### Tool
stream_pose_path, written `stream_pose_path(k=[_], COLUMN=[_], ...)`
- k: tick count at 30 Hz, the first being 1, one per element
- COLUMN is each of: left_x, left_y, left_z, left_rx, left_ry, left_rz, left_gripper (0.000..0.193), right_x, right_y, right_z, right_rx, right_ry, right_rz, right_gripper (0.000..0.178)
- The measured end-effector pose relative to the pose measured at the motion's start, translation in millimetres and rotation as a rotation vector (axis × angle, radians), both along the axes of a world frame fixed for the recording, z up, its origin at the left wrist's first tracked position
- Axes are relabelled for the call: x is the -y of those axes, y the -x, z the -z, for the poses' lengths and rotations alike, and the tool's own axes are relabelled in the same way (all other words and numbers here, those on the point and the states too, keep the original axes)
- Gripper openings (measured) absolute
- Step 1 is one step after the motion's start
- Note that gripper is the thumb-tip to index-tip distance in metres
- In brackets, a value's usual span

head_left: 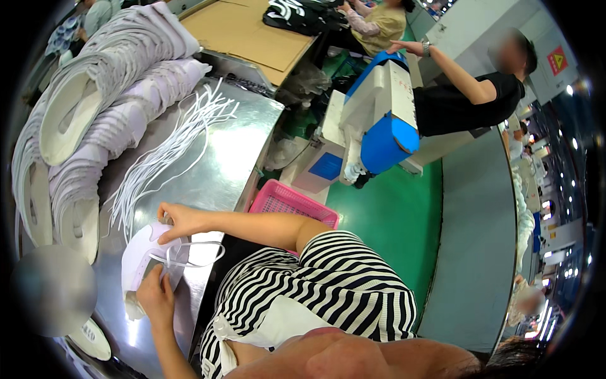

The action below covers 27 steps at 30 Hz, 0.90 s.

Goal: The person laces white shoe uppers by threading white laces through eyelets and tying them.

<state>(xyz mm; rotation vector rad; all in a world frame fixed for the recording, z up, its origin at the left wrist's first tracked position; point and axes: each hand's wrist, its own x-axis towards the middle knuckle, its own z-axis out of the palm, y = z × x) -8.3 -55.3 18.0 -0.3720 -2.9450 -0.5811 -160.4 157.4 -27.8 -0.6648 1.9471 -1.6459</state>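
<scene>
A pale lilac-white shoe upper (134,262) lies at the near edge of the metal table, between my hands. My right hand (178,221) grips its far end, the thumb on top and the fingers curled round the edge. My left hand (156,294) is closed on the upper beside its opening, the fingertips partly inside. A white shoelace (211,243) runs from the upper and loops out past the table's edge. How far it is threaded, I cannot tell.
A bundle of white laces (167,155) lies on the metal table (243,136). Stacked shoe uppers (120,95) fill its far left. A pink basket (293,201) stands below, near a blue-and-white machine (379,107) with a person in black (467,95) beside it. Cardboard (246,35) covers another table.
</scene>
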Motion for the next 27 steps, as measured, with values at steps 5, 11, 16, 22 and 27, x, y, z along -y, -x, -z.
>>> stream_pose_path(k=[5, 11, 16, 22, 27], left_x=[29.0, 33.5, 45.9, 31.0, 23.6], left_y=[-6.5, 3.9, 9.6, 13.6, 15.5], left_z=[7.0, 4.8, 23.9, 18.5, 9.9], left_rx=[0.330, 1.016, 1.019, 0.783, 0.430], left_ry=[-0.773, -1.297, -1.251, -0.908, -0.835], left_rz=[-0.316, -0.592, -0.541, -0.546, -0.548], left_gripper=[0.034, 0.037, 0.030, 0.029, 0.019], right_x=[25.9, 31.8, 36.4, 40.9, 25.5], right_y=[-12.4, -23.5, -26.7, -30.1, -29.1], right_z=[11.1, -4.6, 1.4, 25.8, 8.2], right_rx=[-0.225, -0.271, -0.304, -0.097, 0.292], right_ry=[0.071, 0.094, 0.005, 0.028, 0.125], right_rz=[0.196, 0.153, 0.153, 0.210, 0.250], right_gripper=[0.065, 0.064, 0.063, 0.061, 0.055])
